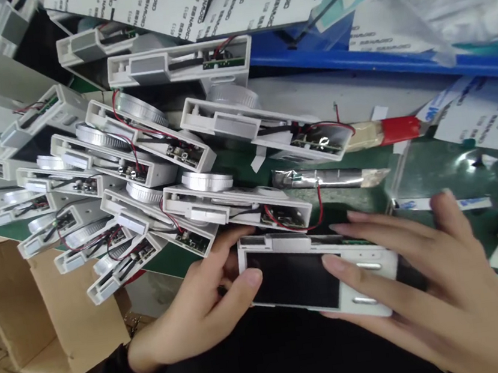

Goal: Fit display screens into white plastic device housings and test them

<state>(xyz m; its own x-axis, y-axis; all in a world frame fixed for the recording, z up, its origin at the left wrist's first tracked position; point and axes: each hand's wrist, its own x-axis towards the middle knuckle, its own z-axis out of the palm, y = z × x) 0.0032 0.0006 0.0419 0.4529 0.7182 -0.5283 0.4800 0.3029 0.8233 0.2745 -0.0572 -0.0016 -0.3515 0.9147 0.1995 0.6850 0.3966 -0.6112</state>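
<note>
A white rectangular device (297, 280) with a dark screen lies tilted near the front edge, between both hands. My left hand (213, 303) grips its left end, thumb on the screen's edge and fingers behind. My right hand (423, 274) is spread over its right part, one fingertip touching the screen near its right edge and other fingers above the top side. Just beyond is a similar open housing (237, 206) with a silver dial and red wires. Silver tape (329, 176) lies behind the device.
Many similar white housings (129, 140) crowd the left and centre of the green table. A blue bar (352, 62) crosses behind, with printed sheets (190, 6) above. A red-handled tool (400, 129) lies at centre right. An open cardboard box (78, 310) stands lower left.
</note>
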